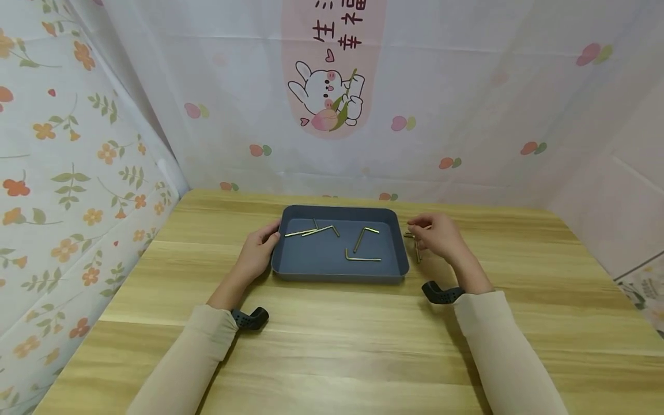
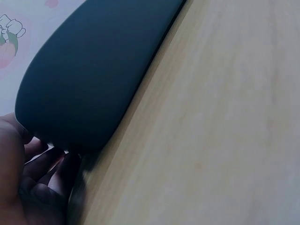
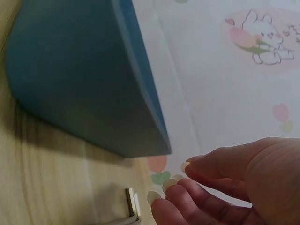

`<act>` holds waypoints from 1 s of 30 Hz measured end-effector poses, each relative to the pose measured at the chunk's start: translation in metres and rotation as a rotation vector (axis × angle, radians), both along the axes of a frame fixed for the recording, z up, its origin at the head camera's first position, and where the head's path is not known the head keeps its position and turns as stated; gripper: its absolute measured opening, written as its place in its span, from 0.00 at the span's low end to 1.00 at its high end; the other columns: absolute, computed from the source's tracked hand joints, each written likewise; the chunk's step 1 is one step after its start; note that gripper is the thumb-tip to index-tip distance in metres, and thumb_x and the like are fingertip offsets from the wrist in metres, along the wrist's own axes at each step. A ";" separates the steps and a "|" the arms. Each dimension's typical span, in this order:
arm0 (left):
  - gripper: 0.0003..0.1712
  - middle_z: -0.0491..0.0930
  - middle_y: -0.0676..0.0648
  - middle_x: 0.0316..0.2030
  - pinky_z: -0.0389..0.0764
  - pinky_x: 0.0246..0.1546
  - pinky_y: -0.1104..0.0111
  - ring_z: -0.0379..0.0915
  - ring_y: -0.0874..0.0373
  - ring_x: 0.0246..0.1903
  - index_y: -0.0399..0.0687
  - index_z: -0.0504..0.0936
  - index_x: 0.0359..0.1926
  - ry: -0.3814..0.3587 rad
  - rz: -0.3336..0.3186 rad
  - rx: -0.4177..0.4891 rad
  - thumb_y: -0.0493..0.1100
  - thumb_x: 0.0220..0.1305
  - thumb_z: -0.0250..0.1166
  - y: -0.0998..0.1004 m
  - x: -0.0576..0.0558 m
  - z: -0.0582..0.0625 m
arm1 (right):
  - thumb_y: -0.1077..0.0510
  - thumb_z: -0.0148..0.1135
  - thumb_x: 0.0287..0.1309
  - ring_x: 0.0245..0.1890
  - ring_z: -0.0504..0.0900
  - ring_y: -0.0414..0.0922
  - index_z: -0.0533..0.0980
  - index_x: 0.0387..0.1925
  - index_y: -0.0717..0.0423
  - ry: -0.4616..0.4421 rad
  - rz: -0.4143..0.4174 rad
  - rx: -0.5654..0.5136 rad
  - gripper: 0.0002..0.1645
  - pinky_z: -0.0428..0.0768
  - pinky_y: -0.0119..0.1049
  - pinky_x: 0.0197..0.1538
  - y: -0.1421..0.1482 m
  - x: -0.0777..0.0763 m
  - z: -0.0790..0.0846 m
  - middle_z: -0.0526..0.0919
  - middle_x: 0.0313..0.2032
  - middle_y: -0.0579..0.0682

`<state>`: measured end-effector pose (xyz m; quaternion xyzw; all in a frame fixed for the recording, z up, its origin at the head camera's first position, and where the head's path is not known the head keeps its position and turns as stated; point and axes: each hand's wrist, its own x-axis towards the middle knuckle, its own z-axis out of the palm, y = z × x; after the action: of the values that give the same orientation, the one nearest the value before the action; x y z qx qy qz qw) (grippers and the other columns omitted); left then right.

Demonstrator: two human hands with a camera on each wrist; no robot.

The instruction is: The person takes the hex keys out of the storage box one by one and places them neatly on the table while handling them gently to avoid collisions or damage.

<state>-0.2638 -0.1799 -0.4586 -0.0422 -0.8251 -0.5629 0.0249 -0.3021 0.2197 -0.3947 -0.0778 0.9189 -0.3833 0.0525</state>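
A shallow dark grey-blue tray (image 1: 321, 272) stands on the wooden table, with several brass-coloured hex keys (image 1: 365, 259) lying inside it. My left hand (image 1: 257, 248) grips the tray's left side, thumb at the rim and the other fingers against the outer wall. Just beyond the tray's right wall, more hex keys (image 3: 132, 206) lie on the table. My right hand (image 1: 437, 235) is close over these keys and partly hides them in the head view. Its thumb and fingers are loosely bent, with nothing between them in the right wrist view.
Wooden tabletop (image 1: 332, 351) spreads around the tray and in front of it. Behind the table hangs a white printed cloth (image 1: 467, 115), and a flowered cloth (image 1: 78, 190) hangs along the left side. A dark band (image 1: 441, 292) is worn on each wrist.
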 end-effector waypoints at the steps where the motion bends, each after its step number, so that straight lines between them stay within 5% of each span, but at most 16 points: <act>1: 0.28 0.63 0.39 0.75 0.59 0.78 0.51 0.54 0.45 0.78 0.41 0.63 0.76 -0.002 -0.002 0.002 0.42 0.80 0.48 0.000 -0.001 0.000 | 0.56 0.54 0.74 0.43 0.84 0.58 0.77 0.59 0.66 0.009 0.004 -0.004 0.22 0.89 0.45 0.42 0.000 0.000 0.001 0.82 0.50 0.69; 13: 0.28 0.63 0.39 0.75 0.59 0.78 0.50 0.53 0.45 0.78 0.42 0.63 0.76 0.004 -0.014 0.017 0.42 0.80 0.48 -0.001 0.000 0.000 | 0.56 0.57 0.71 0.42 0.88 0.56 0.82 0.55 0.62 0.104 0.093 0.129 0.19 0.86 0.37 0.35 -0.018 0.003 0.016 0.86 0.49 0.63; 21: 0.28 0.63 0.39 0.75 0.59 0.77 0.50 0.53 0.45 0.78 0.42 0.64 0.76 0.009 -0.028 0.027 0.42 0.80 0.48 0.001 0.000 0.000 | 0.59 0.59 0.69 0.45 0.87 0.58 0.83 0.52 0.63 0.144 0.189 0.246 0.16 0.85 0.48 0.44 -0.032 0.004 0.025 0.87 0.47 0.61; 30: 0.27 0.65 0.38 0.74 0.60 0.77 0.50 0.55 0.44 0.77 0.40 0.65 0.75 0.018 -0.008 0.008 0.42 0.80 0.48 -0.001 0.000 -0.002 | 0.64 0.64 0.64 0.39 0.87 0.49 0.84 0.49 0.64 0.170 0.462 0.363 0.14 0.86 0.42 0.44 -0.053 -0.003 0.026 0.89 0.43 0.57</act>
<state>-0.2637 -0.1810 -0.4609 -0.0505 -0.8225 -0.5658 0.0299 -0.3050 0.1669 -0.3689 -0.3059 0.9314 -0.1829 0.0741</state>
